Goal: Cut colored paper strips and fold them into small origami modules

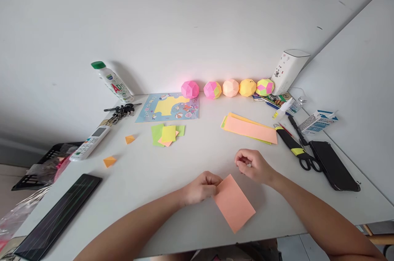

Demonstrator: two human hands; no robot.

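Observation:
My left hand pinches the upper left corner of a salmon-orange sheet of paper near the front edge of the table. To the right and a little farther back, my right hand hovers with curled fingers, apart from the sheet. Its fingertips are partly hidden, and I cannot make out anything in them. Beyond it lie stacked paper strips in peach, orange and green. Green, yellow and peach paper squares overlap farther left. Two small folded orange paper pieces rest at the left.
Several folded paper balls line the wall. Scissors, a utility knife, a phone and a glue bottle lie at the right. At the left are a remote control, keys, a white bottle and a black tablet.

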